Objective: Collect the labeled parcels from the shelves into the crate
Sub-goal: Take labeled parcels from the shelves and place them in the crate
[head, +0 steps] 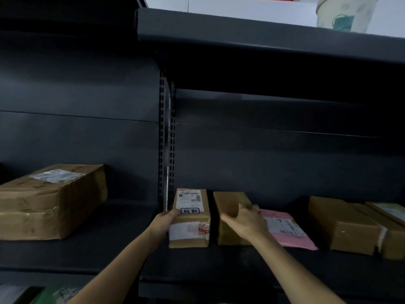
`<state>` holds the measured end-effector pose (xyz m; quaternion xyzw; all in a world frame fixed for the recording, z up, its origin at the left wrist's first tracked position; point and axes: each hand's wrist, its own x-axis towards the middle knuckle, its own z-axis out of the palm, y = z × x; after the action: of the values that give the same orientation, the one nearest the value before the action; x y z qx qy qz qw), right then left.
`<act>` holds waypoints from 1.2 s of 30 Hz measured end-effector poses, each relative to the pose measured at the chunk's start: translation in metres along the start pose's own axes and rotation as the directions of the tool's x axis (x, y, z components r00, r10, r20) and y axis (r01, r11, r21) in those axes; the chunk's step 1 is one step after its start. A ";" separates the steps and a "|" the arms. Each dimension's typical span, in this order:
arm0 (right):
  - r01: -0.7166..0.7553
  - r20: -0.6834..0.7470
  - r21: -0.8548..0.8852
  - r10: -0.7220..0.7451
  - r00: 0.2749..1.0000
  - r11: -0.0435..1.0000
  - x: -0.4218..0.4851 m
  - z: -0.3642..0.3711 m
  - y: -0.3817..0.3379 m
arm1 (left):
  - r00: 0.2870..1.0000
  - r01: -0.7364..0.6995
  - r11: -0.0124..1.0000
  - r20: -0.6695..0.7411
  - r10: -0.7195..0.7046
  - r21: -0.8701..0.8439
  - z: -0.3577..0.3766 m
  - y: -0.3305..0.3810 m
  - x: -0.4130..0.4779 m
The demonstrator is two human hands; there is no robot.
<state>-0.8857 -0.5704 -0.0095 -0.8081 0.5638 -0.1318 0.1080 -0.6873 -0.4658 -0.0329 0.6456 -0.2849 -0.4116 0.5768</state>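
Dark metal shelving fills the view, and the small labelled parcel [189,218] sits on the shelf [109,255] near its front edge, just right of the slotted upright. It carries a shipping label and a blue-bordered sticker on top. The left hand [164,220] grips the parcel's left side, thumb laid over the top edge by the sticker; its other fingers are hidden. The right hand [245,220] rests on the plain cardboard box [228,202] just beside it, fingers spread and pinching nothing. A pink mailer [289,233] lies next along. The parcel looks stiff, taped and probably light, so clasping its two long sides should lift it cleanly. No crate is in view.
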 end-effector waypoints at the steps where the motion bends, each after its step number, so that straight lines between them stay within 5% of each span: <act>1: -0.003 0.007 -0.010 0.003 1.000 1.000 -0.001 0.000 0.001 | 1.000 0.016 0.999 0.028 -0.015 -0.033 0.001 0.000 -0.001; 5: 0.013 -0.023 -0.011 -0.013 1.000 1.000 -0.008 0.002 -0.001 | 0.993 0.034 0.996 0.112 -0.024 -0.087 0.007 0.000 -0.008; 14: 0.009 -0.092 0.285 0.018 0.996 0.958 -0.022 -0.009 -0.005 | 0.976 -0.045 0.993 0.206 0.068 -0.111 0.005 -0.002 -0.015; 21: -0.065 0.058 0.739 0.033 0.998 0.671 -0.019 -0.005 0.007 | 0.985 -0.167 0.961 0.014 0.174 -0.221 -0.020 -0.005 -0.012; 26: -0.086 0.030 0.711 0.092 0.995 0.698 -0.011 -0.010 0.017 | 0.981 -0.165 0.966 0.067 0.182 -0.200 -0.030 -0.016 -0.013; 31: 0.002 -0.126 0.546 0.080 0.989 0.838 -0.011 -0.010 0.021 | 0.978 -0.166 0.962 0.091 0.189 -0.217 -0.031 -0.020 -0.010; 36: 0.062 -0.299 0.183 -0.005 0.954 0.981 -0.011 -0.014 -0.005 | 0.983 -0.150 0.966 0.068 0.168 -0.211 -0.034 -0.022 -0.005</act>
<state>-0.8900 -0.5589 0.0041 -0.7744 0.5446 -0.3071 0.0966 -0.6636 -0.4403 -0.0534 0.5396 -0.3162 -0.4182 0.6588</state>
